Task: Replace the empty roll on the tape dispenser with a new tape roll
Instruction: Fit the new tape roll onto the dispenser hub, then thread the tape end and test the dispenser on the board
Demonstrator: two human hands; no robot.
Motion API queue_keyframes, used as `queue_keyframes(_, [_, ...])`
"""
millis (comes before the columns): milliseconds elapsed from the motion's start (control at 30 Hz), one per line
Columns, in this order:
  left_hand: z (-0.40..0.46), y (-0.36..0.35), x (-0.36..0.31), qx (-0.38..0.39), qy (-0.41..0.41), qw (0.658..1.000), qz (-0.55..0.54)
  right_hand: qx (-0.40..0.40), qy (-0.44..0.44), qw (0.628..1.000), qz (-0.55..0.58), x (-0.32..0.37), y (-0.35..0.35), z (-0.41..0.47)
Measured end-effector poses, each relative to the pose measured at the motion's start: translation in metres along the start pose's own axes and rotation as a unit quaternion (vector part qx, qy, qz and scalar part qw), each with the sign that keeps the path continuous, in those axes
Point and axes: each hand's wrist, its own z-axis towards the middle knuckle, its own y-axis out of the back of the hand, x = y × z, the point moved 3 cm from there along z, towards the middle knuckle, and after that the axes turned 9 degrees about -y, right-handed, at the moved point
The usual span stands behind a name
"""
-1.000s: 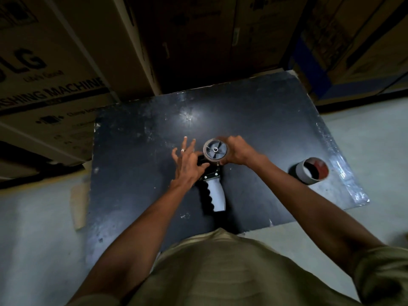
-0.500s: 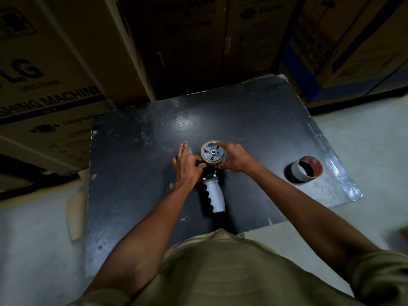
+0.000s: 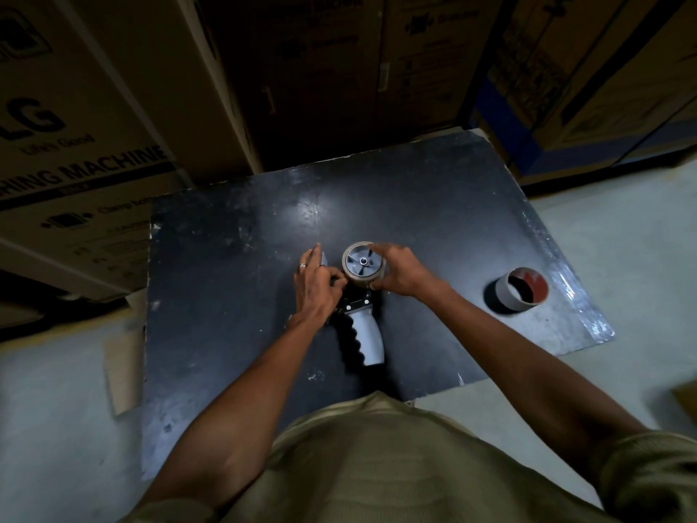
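A tape dispenser [image 3: 364, 334] with a grey ribbed handle lies on the black board [image 3: 226, 296], handle towards me. A thin brown roll [image 3: 350, 271] sits around its grey spoked hub [image 3: 363, 261]. My right hand [image 3: 399, 271] grips that roll from the right, thumb and fingers around its rim. My left hand [image 3: 317, 285] presses on the dispenser's frame just left of the hub, fingers curled. A second roll [image 3: 522, 290], grey outside and red inside, stands on the board to the right, apart from both hands.
Large cardboard boxes [image 3: 94, 126] stand along the board's far edge and left side. A flat cardboard scrap [image 3: 122, 368] lies on the pale floor [image 3: 622, 228] by the board's left edge.
My left hand's fingers, spread a second ago, have curled down onto the dispenser frame. My right hand stays on the roll at the hub.
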Motion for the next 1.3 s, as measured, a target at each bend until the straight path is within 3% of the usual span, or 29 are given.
queue_keyframes(133, [-0.002, 0.003, 0.004, 0.002, -0.008, 1.0, -0.006, -0.061, -0.025, 0.998, -0.01, -0.008, -0.024, -0.002])
queue_keyframes(233, [-0.003, 0.003, 0.007, -0.004, -0.014, 1.0, -0.014, -0.133, -0.078, 0.985, 0.075, -0.01, -0.051, -0.021])
queue_keyframes(300, [-0.004, 0.003, 0.008, -0.014, -0.008, 1.0, -0.013, -0.108, -0.144, 0.971, 0.159, -0.013, -0.072, -0.037])
queue_keyframes(433, [-0.006, 0.004, 0.009, -0.032, 0.013, 0.999, 0.005, 0.027, -0.268, 0.915, 0.3, -0.031, -0.115, -0.047])
queue_keyframes(633, [-0.015, 0.01, 0.013, -0.042, 0.008, 0.998, 0.045, 0.106, -0.268, 0.882, 0.373, -0.034, -0.135, -0.055])
queue_keyframes(900, [-0.022, 0.013, 0.009, -0.045, -0.006, 0.998, 0.033, 0.009, -0.239, 0.912, 0.334, -0.02, -0.135, -0.072])
queue_keyframes(1300, [-0.033, 0.025, 0.014, -0.043, -0.018, 0.998, 0.037, -0.013, -0.226, 0.918, 0.325, -0.015, -0.135, -0.074])
